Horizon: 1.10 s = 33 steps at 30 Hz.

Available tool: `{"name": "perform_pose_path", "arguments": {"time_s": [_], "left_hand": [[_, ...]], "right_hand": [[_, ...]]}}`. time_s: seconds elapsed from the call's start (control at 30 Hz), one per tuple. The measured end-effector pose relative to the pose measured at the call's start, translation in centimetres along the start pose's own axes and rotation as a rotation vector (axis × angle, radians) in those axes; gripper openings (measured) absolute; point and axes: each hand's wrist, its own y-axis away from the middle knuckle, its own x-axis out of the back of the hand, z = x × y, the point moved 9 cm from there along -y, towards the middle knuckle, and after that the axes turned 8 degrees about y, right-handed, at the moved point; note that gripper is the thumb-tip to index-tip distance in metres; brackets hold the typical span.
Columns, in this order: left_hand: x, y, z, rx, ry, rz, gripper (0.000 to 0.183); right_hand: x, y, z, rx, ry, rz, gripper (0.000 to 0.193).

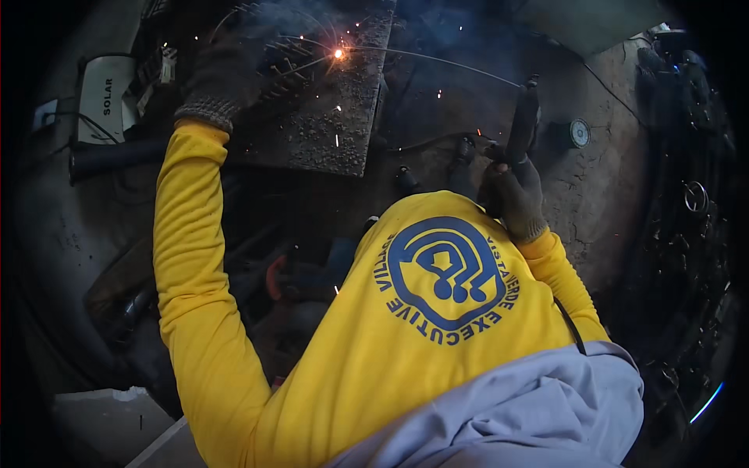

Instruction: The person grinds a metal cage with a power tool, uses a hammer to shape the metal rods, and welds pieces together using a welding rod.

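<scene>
My right hand (511, 195), in a dark knit glove, is closed around the grip of a welding electrode holder (524, 117). From its tip a long thin welding rod (468, 66) reaches left to a bright arc, with sparks and smoke around it. The arc burns over a dark, spatter-covered metal worktable (343, 132), beside several thin metal rods or bars (289, 70). My left hand (222, 82), also gloved, is over the table's left part, near those pieces. Shadow and smoke hide its fingers, so I cannot see what it touches.
A pale box-shaped device (105, 97) stands left of the table, above a dark pipe (117, 158). A small round can (579, 132) sits on the cracked floor at right, near a thin cable (616, 97). An orange curved piece (275, 277) lies below the table.
</scene>
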Motion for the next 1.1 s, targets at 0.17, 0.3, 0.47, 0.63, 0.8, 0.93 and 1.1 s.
{"name": "perform_pose_path", "arguments": {"time_s": [0.17,0.3,0.47,0.63,0.8,0.93,1.1], "left_hand": [[0.2,0.3,-0.1,0.006,0.035,-0.014,0.071],[1.0,0.3,1.0,0.050,0.048,-0.033,0.078],[1.0,0.5,0.9,-0.041,0.028,0.075,0.078],[0.3,0.6,0.1,-0.007,0.018,0.046,0.073],[0.3,0.7,0.0,0.004,0.014,0.038,0.068],[0.1,0.5,0.1,0.012,0.015,0.038,0.064],[0.7,0.5,-0.1,0.028,0.019,0.071,0.059]], "right_hand": [[-0.4,-0.1,0.2,0.002,-0.034,-0.039,0.030],[-0.1,-0.1,0.3,-0.001,-0.005,-0.026,0.030],[-0.3,0.0,0.1,-0.010,-0.004,-0.024,0.031],[-0.8,-0.3,0.0,0.027,-0.030,-0.070,0.032],[-0.8,-0.3,0.2,0.013,-0.044,-0.074,0.034],[-0.7,-0.2,-0.2,0.051,-0.036,-0.060,0.035],[-0.7,-0.4,0.2,0.051,-0.051,-0.087,0.037]]}}
